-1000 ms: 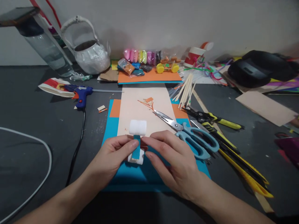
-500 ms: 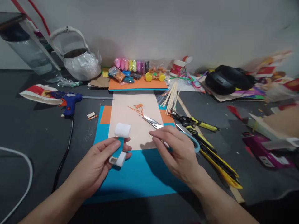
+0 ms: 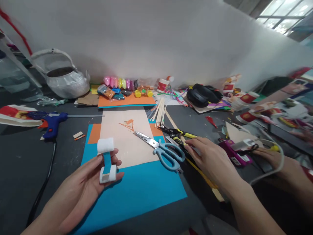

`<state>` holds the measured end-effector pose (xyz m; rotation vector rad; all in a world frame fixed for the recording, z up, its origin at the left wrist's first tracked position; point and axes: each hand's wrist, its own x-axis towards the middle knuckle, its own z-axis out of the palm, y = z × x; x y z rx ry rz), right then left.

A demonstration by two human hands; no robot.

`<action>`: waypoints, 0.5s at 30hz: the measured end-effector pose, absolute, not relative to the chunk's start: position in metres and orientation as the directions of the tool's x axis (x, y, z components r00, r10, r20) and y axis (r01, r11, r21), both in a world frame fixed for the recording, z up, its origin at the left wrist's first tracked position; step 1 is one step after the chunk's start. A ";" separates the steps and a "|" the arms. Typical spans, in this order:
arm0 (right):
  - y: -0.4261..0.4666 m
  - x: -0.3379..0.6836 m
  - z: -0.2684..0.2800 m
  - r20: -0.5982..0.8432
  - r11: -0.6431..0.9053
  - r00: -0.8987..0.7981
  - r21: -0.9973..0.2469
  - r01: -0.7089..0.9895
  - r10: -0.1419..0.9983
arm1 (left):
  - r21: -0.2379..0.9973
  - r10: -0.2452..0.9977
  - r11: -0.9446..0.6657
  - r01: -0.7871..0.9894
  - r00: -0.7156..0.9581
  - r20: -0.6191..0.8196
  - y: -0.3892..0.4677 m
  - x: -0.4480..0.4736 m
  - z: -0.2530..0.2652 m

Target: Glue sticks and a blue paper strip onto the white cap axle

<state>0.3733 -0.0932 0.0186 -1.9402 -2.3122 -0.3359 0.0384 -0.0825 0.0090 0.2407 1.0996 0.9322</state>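
My left hand [image 3: 91, 176] is closed on a small craft piece: two white rolls [image 3: 105, 145] joined by a blue paper strip [image 3: 107, 162]. The thumb and fingers hold it upright over the blue sheet [image 3: 139, 186]. Light blue-handled scissors [image 3: 170, 155] lie untouched, blades slightly apart, across the pale paper [image 3: 124, 150] and the blue sheet. Stretched over the yellow-and-black tools is my right hand [image 3: 207, 153], fingers extended and nothing visible in them. Its fingertips are close to the pliers [image 3: 172, 132]; contact cannot be made out.
A blue glue gun [image 3: 52, 124] with a black cord rests at left, before a silver kettle [image 3: 68, 83]. Wooden sticks [image 3: 160, 112], clay packets [image 3: 119, 83] and a black case [image 3: 204, 95] stand behind. At right, another person's hand [image 3: 271, 160] is near a purple device [image 3: 237, 156].
My right hand has moved right, away from the scissors, which now show fully on the paper. The camera view has turned right. My left hand still holds the craft piece, with its fingers more spread.
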 end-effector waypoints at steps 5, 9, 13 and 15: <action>-0.113 0.408 0.016 0.023 0.044 -0.046 0.110 0.993 0.999 | 0.557 0.743 0.616 -0.557 0.176 -0.645 -0.082 0.038 0.005; -0.138 0.416 0.009 0.018 0.040 -0.041 0.035 0.999 0.999 | 0.572 0.731 0.626 -0.530 0.145 -0.666 -0.083 0.037 0.001; -0.154 0.413 -0.006 0.079 0.053 -0.049 -0.058 0.997 0.996 | 0.682 0.795 0.570 -0.458 0.099 -0.598 -0.086 0.040 0.002; -0.157 0.412 -0.013 0.136 0.057 -0.045 -0.089 0.994 0.990 | 0.686 0.807 0.565 -0.459 0.134 -0.575 -0.087 0.042 0.005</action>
